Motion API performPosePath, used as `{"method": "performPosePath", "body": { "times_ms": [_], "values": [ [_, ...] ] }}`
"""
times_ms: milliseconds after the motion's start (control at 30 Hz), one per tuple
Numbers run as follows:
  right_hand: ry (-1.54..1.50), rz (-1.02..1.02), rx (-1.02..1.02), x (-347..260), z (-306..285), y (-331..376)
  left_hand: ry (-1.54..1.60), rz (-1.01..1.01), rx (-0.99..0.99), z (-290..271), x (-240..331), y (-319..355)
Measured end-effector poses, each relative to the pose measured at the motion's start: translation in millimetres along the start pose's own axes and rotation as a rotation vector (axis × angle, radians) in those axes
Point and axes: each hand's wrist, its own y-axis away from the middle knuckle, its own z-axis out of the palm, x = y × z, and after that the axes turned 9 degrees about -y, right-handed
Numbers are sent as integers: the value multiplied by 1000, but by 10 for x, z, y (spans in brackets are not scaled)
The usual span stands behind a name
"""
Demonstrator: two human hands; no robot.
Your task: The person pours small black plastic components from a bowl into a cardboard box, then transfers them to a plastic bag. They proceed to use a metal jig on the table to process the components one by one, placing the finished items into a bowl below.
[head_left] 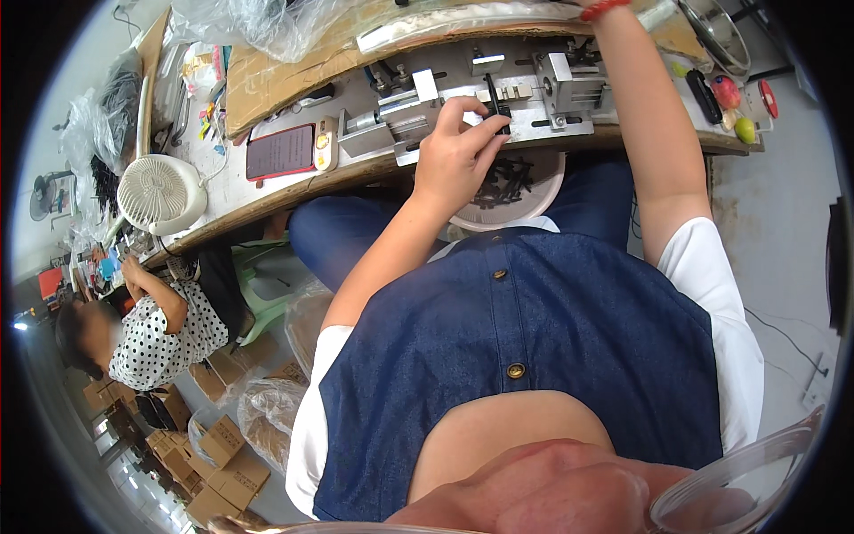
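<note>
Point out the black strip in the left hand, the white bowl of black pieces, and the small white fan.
black strip (495, 98), head view, on its upper part above the fingers.
white bowl (544, 198), head view, on its right rim.
white fan (157, 190), head view, on the round front grille.

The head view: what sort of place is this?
Most likely a small assembly workshop. A metal jig is fixed to the workbench, a white bowl of small black parts rests on the lap, and cardboard boxes pile on the floor.
</note>
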Motion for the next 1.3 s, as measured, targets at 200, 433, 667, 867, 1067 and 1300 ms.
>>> {"method": "performPosePath", "body": {
  "times_ms": [200,433,667,867,1067,1300],
  "values": [
    [-663,-58,-11,-427,-177,446,-67,69,36,107,-56,1],
    [-667,1,-14,-599,-215,1203,-120,49,-4,58,8,-2],
    [86,-361,-355,-621,-216,2003,-121,94,28,-268,16,-315],
    [323,-374,-448,-421,-30,2304,-480,317,149,-707,-417,-1320],
    [564,-521,-460,-247,60,2269,-380,149,-137,-872,-502,-1581],
    [427,-539,-424,-348,-28,2048,126,-193,0,-970,45,-1143]
  ]
}}
